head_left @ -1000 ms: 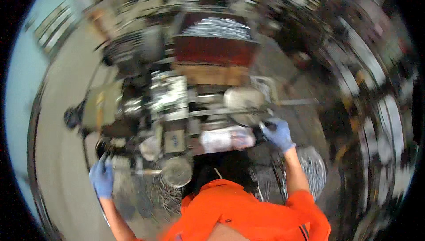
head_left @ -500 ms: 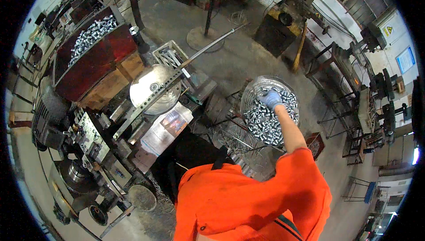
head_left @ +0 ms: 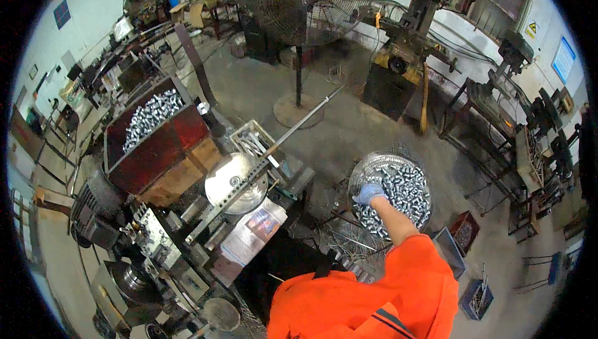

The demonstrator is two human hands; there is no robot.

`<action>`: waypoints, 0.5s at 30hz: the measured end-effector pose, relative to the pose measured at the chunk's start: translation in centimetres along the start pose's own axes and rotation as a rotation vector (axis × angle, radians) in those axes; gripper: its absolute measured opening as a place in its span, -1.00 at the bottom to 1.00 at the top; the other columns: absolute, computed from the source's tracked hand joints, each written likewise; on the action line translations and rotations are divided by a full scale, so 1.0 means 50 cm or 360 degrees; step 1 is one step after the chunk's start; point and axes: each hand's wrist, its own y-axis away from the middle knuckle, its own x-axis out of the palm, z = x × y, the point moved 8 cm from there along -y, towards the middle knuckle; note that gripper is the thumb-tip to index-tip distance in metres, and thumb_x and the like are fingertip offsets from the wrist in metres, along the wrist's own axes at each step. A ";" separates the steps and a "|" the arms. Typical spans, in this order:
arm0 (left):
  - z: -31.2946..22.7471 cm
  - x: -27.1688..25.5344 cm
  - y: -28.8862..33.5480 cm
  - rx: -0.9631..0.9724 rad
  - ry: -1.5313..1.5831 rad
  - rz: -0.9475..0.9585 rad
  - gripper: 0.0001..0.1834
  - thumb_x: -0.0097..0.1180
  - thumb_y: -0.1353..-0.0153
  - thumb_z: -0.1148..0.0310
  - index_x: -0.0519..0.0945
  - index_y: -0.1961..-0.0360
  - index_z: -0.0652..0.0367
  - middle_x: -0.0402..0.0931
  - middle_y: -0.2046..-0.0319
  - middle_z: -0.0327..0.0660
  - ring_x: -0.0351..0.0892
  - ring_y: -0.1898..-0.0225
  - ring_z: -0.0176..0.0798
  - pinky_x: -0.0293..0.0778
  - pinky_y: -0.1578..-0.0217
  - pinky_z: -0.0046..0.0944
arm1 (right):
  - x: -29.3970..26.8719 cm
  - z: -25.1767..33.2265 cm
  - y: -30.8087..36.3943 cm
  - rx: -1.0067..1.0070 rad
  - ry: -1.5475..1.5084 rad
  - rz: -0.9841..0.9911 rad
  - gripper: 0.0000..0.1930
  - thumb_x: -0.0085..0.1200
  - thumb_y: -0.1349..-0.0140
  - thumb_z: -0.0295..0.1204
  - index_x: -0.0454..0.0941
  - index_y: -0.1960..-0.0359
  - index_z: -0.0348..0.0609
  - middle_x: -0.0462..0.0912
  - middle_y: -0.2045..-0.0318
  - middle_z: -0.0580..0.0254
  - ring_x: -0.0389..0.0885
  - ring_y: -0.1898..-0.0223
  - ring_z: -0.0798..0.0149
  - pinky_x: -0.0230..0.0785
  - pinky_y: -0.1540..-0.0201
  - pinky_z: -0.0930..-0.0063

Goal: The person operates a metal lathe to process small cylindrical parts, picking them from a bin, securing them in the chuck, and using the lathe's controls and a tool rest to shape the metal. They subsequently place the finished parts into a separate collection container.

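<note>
Small silvery metal pieces (head_left: 408, 193) lay heaped in a round tray (head_left: 372, 163), leaving it bare toward the far-left rim. The right hand (head_left: 369, 193), gloved, was among them near the left rim, its fingers pointing down; whether they gripped a piece, I could not tell. A second earlier that hand was at the machine (head_left: 152, 233); now it had the pieces within reach instead. The left hand was out of view. Beyond the machine's round disc (head_left: 218, 183) stood a red bin (head_left: 171, 158) of similar pieces.
</note>
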 end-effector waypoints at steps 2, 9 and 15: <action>-0.046 -0.008 0.019 0.0001 0.0010 -0.0057 -0.42 -0.14 -0.21 -0.09 0.56 0.45 0.31 0.54 0.63 -0.06 0.47 0.58 -0.19 0.39 0.44 -0.15 | -0.004 -0.007 0.011 0.0046 -0.0020 -0.0087 -0.35 -0.03 -0.01 0.15 0.51 0.03 -0.13 0.48 -0.03 0.04 0.45 -0.06 0.06 0.29 -0.09 0.27; -0.037 -0.016 0.030 0.0047 0.0628 -0.0047 -0.50 -0.14 -0.24 0.03 0.50 0.48 0.32 0.45 0.68 -0.12 0.38 0.60 -0.24 0.31 0.50 -0.18 | -0.006 -0.029 0.004 0.0089 -0.0389 -0.0148 -0.35 0.01 0.05 0.16 0.55 0.09 -0.13 0.52 0.04 0.00 0.47 -0.03 0.02 0.29 -0.07 0.25; 0.038 -0.009 0.025 -0.0020 0.0859 -0.0016 -0.52 -0.10 -0.24 0.02 0.47 0.26 0.32 0.49 0.58 -0.05 0.40 0.56 -0.21 0.34 0.49 -0.17 | -0.125 0.030 0.041 -0.0371 -0.2381 -0.0400 -0.58 0.20 -0.08 -0.15 0.56 0.30 -0.36 0.62 0.37 0.17 0.55 0.34 0.39 0.42 0.20 0.54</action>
